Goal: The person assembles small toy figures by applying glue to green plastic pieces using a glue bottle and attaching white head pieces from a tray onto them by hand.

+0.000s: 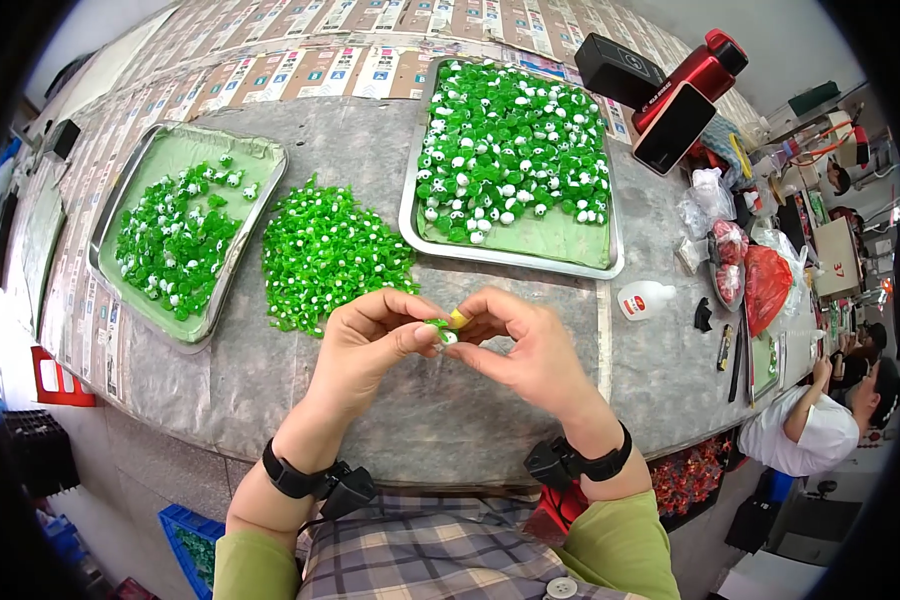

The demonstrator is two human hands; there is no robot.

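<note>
Held in a narrow pinch between thumbs and fingers of the left hand [368, 345] and right hand [525, 342]: a small green-and-white piece [449, 337], nearer than the green heap [335, 260] and to its right. Partly hidden by fingertips, with a spot of yellow [459, 318] at the right ones, unclear in kind. Beyond the heap, on the tabletop [250, 400], cardboard strips [310, 75] with printed lettering and blue blocks; well to its right, a white bottle [645, 299] with red print. Just left of the heap, a green-lined tray [260, 160], partly filled; just right of it, reaching farther back, a fuller tray [560, 242]. Far right of the heap, past that fuller tray, a black box [618, 70], red flask [692, 85], dark-screened phone [674, 130] and red bag [768, 288].
</note>
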